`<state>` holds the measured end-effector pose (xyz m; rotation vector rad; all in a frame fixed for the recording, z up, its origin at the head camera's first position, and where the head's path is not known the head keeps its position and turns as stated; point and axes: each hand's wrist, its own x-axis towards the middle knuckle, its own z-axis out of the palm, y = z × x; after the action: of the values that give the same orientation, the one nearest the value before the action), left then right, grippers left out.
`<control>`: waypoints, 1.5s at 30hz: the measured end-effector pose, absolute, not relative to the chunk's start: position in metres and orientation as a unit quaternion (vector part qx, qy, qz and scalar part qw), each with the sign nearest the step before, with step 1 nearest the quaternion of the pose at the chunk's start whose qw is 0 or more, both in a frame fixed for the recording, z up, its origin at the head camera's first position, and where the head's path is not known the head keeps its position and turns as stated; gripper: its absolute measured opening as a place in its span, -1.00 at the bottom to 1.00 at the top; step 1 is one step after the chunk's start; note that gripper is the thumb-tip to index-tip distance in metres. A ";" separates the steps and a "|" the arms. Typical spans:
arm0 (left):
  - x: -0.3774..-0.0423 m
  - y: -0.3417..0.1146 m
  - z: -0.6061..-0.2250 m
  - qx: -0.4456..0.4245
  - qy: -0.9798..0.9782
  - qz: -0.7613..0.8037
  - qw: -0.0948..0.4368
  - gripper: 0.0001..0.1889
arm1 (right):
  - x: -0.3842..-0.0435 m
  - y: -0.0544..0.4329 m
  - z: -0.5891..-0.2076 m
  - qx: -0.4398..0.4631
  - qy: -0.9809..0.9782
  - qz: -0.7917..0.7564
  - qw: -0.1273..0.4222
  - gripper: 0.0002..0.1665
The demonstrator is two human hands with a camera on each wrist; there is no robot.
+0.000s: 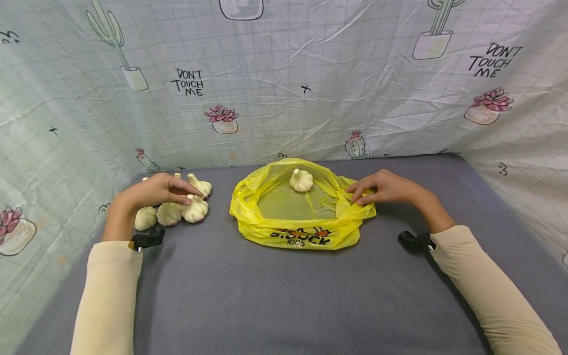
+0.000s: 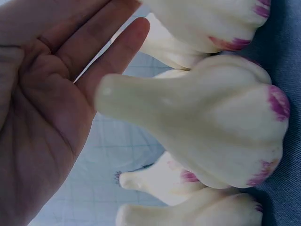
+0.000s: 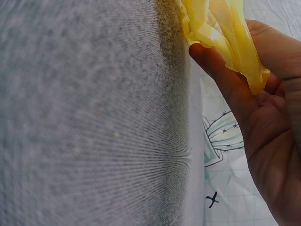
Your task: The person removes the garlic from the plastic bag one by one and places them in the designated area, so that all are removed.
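Observation:
In the head view my left hand (image 1: 153,191) is at a garlic bulb (image 1: 195,211), with thumb and index finger at its stem. Only part of that bulb (image 2: 216,21) shows at the top of the left wrist view, and the thumb is hidden there. Several more garlic bulbs (image 1: 169,214) stand close around the hand. A yellow plastic bag (image 1: 257,229) lies with its mouth spread wide, and one garlic bulb (image 1: 301,181) sits inside it. My right hand (image 1: 386,187) pinches the bag's right rim; the yellow plastic (image 3: 230,37) runs between thumb and fingers.
A dark grey cloth (image 1: 266,296) covers the table. Behind it and along both sides hangs a pale curtain (image 1: 275,74) printed with cacti. Black wrist devices (image 1: 148,237) are worn on both arms.

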<state>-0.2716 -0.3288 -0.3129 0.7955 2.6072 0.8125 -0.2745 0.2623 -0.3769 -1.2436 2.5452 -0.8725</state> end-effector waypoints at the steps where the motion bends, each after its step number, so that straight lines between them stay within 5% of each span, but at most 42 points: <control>1: -0.270 -0.328 -0.311 0.277 0.907 0.283 0.147 -0.69 | -0.275 0.262 -0.377 -0.418 0.855 -0.293 0.090 -0.84; 24: -0.264 -0.240 -0.290 0.352 0.893 0.274 0.063 -0.66 | -0.273 0.262 -0.378 -0.418 0.852 -0.302 0.092 -0.84; 45: -0.291 -0.156 -0.305 0.439 0.841 0.308 0.066 -0.65 | -0.274 0.261 -0.377 -0.417 0.853 -0.300 0.090 -0.83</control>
<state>-0.2911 -0.1563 -0.3047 1.3245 2.5363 0.9298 -0.2742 0.2612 -0.3772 -1.2392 2.5375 -0.8918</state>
